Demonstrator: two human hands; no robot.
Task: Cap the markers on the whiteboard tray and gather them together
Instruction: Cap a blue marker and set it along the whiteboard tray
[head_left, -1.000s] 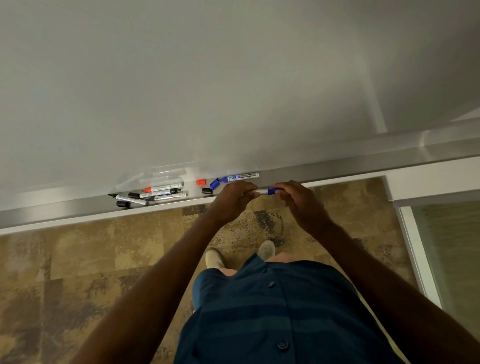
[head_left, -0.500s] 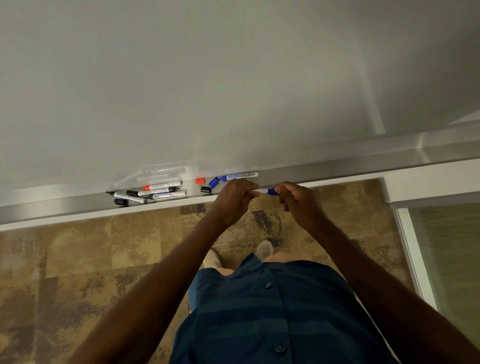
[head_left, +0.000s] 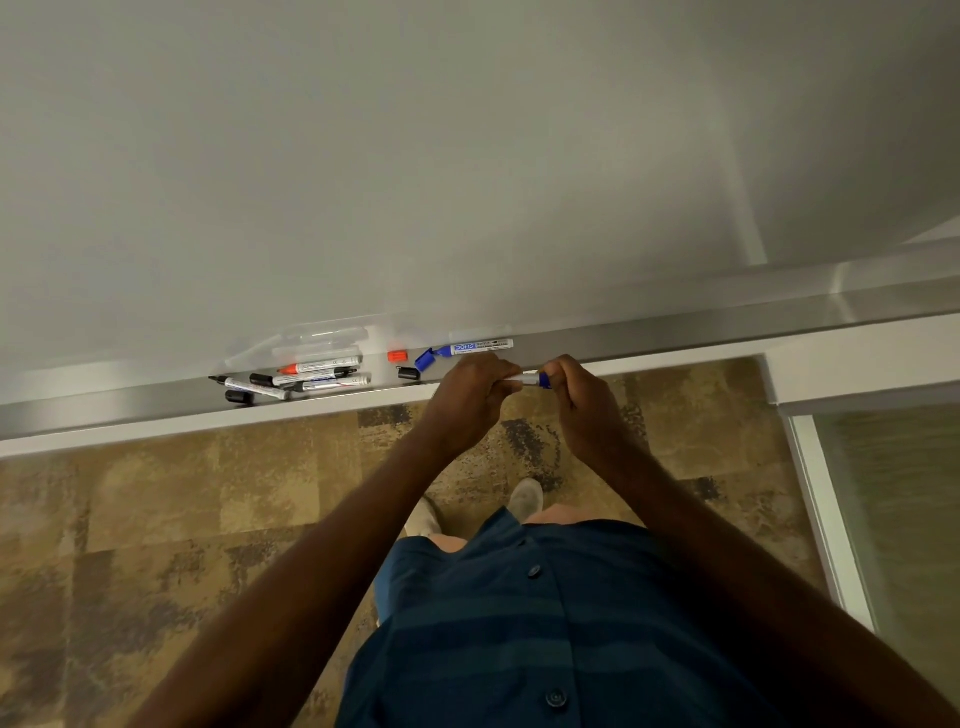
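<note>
L hand (head_left: 470, 397) grips the barrel of a blue marker (head_left: 529, 380); R hand (head_left: 582, 402) pinches its blue cap (head_left: 544, 380), fingers curled. Marker long axis runs left-right, approx. parallel to the tray (head_left: 675, 338); capped end points right. Only a short white section and the cap show between the hands. Held marker sits at the tray's front edge, level w/ it.

Just behind L hand, on the tray: 2nd blue marker (head_left: 480, 347), uncapped, axis left-right, tip pointing left, its blue cap (head_left: 424, 359) touching the tip. Left of that: loose orange cap (head_left: 397, 356), black cap (head_left: 408, 373). Further left: marker cluster (head_left: 311, 376), mostly left-right, incl. an uncapped orange marker (head_left: 319, 365), tip left; another black cap (head_left: 239, 397) at the front edge. Whiteboard (head_left: 467, 156) above; carpet (head_left: 156, 493) below.
</note>
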